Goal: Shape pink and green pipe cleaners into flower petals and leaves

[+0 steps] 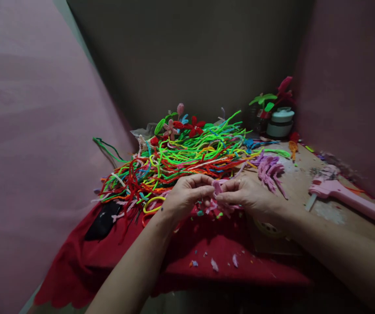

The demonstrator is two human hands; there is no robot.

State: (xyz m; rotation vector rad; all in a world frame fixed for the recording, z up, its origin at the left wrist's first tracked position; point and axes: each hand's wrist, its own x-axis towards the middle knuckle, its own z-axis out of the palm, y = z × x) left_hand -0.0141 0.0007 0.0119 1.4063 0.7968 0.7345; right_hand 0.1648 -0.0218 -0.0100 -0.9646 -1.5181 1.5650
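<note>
Both my hands meet over the near part of the table, pinching one pink pipe cleaner (218,187) between them. My left hand (189,194) grips it from the left with thumb and forefinger. From the other side my right hand (244,194) holds it the same way. The pink piece looks bent into a small loop; its lower part is partly hidden by my fingers. Just beyond my hands lies a big heap of pipe cleaners (194,152) in green, red, yellow and orange. Scissors with a yellow and an orange handle (153,205) lie beside my left wrist.
A pink glue gun (347,196) lies at the right, near a bundle of purple-pink pipe cleaner pieces (269,170). A lidded jar (280,123) stands at the back right. A black phone-like object (103,220) rests on the red cloth (203,257), with scattered fluff scraps.
</note>
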